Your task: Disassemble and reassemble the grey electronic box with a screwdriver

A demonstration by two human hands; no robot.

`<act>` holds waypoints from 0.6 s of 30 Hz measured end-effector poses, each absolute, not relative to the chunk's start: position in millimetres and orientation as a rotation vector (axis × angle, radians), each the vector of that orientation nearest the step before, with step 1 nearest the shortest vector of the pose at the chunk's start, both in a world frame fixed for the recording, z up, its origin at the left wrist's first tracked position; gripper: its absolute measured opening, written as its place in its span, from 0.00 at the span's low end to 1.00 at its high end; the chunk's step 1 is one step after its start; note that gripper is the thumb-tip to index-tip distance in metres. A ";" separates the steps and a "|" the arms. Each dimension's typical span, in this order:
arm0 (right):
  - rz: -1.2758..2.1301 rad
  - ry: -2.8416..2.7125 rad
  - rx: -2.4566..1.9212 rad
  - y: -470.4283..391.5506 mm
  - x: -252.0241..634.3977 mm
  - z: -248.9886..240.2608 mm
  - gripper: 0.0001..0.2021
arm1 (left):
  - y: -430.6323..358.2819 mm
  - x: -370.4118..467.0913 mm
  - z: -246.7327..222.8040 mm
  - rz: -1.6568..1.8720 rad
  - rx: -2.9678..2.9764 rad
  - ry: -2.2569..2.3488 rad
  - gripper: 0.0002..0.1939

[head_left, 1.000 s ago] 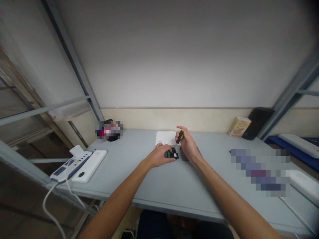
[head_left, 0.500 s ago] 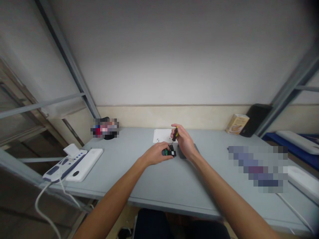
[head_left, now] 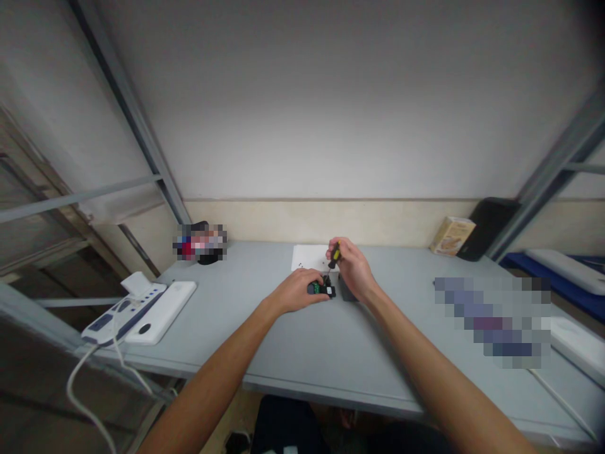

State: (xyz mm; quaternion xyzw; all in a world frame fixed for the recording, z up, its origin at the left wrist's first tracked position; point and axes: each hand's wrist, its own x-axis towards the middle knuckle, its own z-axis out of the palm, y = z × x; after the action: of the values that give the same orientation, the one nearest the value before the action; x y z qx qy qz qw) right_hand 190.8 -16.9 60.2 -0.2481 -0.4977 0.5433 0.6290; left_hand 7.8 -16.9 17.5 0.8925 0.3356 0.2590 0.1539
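Observation:
My left hand (head_left: 301,290) is closed around the side of a small black device (head_left: 329,291) with a green circuit board (head_left: 316,287) showing in it, held at the middle of the desk. In my right hand (head_left: 354,268) is a screwdriver (head_left: 335,255) with a black and yellow handle, tilted so its shaft points down at the device. Whether the tip sits in a screw is too small to tell. Behind the hands lies a white sheet (head_left: 307,254) with several tiny dark bits on it. A dark grey flat object (head_left: 347,290) is partly hidden under my right hand.
The grey desk (head_left: 227,315) carries a power strip (head_left: 113,318) and a white slab-like box (head_left: 163,315) at left. A blurred-out bundle (head_left: 201,243) stands at the back left. Back right are a yellow box (head_left: 452,236) and a black case (head_left: 489,228); another blurred-out item (head_left: 486,318) lies at right.
My right hand and the screwdriver have shifted slightly to the right, and the fingers have curled further round the handle. The left hand and the device stay nearly in place.

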 end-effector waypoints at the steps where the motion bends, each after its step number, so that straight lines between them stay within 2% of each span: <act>1: 1.236 -1.146 -0.571 -16.6 192.0 59.6 0.13 | -16.9 7.7 17.7 0.744 2.562 0.963 0.15; 7: 1.196 -1.168 -0.601 -16.5 190.0 56.5 0.16 | -17.0 7.4 18.1 0.735 2.567 0.959 0.14; 11: 1.302 -1.137 -0.540 -17.1 190.8 60.5 0.19 | -16.9 7.9 17.8 0.747 2.569 0.956 0.13; 15: 1.323 -1.180 -0.553 -17.0 196.0 61.5 0.14 | -16.6 7.8 17.2 0.752 2.582 0.941 0.13; 18: 1.291 -1.183 -0.579 -16.5 196.4 59.1 0.15 | -16.6 7.4 16.9 0.736 2.584 0.956 0.14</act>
State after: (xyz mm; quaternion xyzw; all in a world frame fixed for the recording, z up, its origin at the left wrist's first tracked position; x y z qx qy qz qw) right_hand 196.4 -16.5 59.1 -0.2500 -0.5113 0.5580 0.6039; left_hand 7.4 -16.6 16.9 0.8967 0.3316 0.2553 0.1445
